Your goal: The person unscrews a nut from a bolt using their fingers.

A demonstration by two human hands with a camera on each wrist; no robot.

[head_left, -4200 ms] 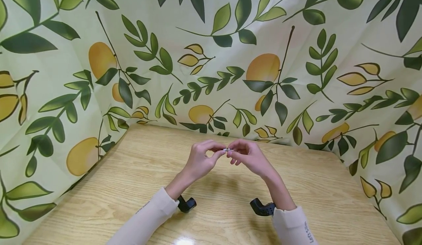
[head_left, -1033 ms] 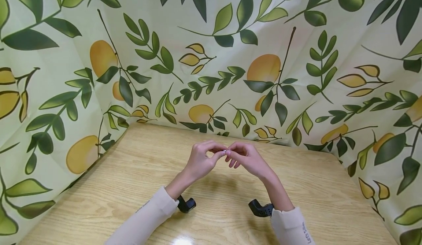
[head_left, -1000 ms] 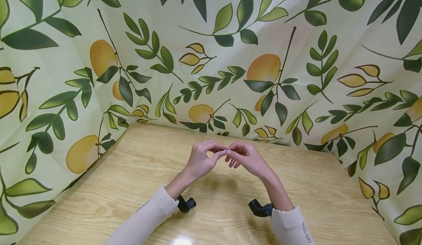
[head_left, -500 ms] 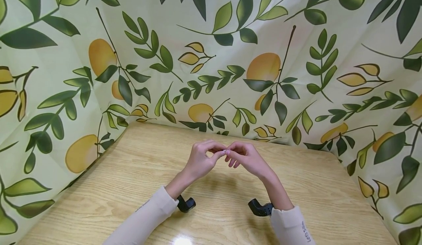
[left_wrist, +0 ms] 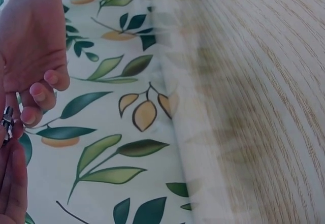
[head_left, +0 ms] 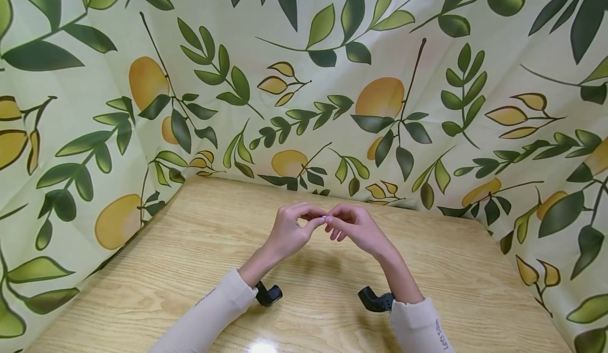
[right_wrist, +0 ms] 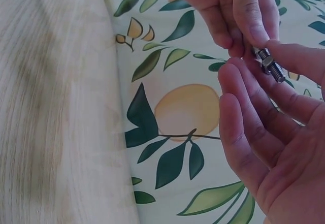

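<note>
A small silver bolt (right_wrist: 278,73) with a nut (right_wrist: 267,64) around its thread is held between the two hands, above the table. My left hand (head_left: 288,232) pinches one end of the bolt with thumb and forefinger, hiding that end. From the other side my right hand (head_left: 359,230) has thumb and forefinger at the nut, its remaining fingers loosely bent below. The threaded tip shows past the nut in the right wrist view. Only a bright speck of metal peeks out between the fingertips in the head view. At the left edge of the left wrist view, the bolt (left_wrist: 7,115) shows partly.
The hands are over a light wood-grain table (head_left: 199,226). A cloth (head_left: 313,89) printed with leaves and orange fruit hangs behind and at both sides of it. Black wrist-camera mounts (head_left: 269,295) stick out from both cuffs.
Compared with about four seconds ago, the right fingertips are closer to the left ones and cover more of the bolt. Over the last second the hands stay nearly still.
</note>
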